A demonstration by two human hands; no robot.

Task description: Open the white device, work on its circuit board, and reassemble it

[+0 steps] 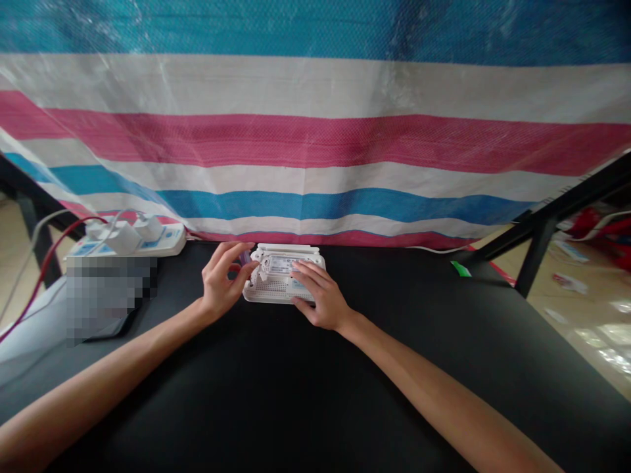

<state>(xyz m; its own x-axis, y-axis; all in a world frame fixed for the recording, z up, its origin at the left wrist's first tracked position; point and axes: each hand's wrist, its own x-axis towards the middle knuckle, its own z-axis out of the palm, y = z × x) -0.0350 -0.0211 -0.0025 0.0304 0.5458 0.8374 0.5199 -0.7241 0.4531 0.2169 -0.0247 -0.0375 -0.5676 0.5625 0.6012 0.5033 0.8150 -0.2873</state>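
A white plastic device (276, 286), resembling a router turned underside up, lies on the black tabletop near its back edge. Vent slots and a printed label show on its face, and a white bar runs along its far edge. My left hand (221, 279) is curled at the device's left end, thumb and fingers bent in a pinch. A small purplish, see-through patch shows by its fingers; what it belongs to is unclear. My right hand (323, 295) rests on the device's right part, fingers stretched out over the label, thumb at the near edge.
A white power strip (170, 240) with plugs and cables stands at the back left. Beside it lies a dark flat object (121, 325), partly blurred out. A small green packet (461, 269) is at the right edge. A striped plastic sheet (315, 141) hangs behind the black table (276, 394).
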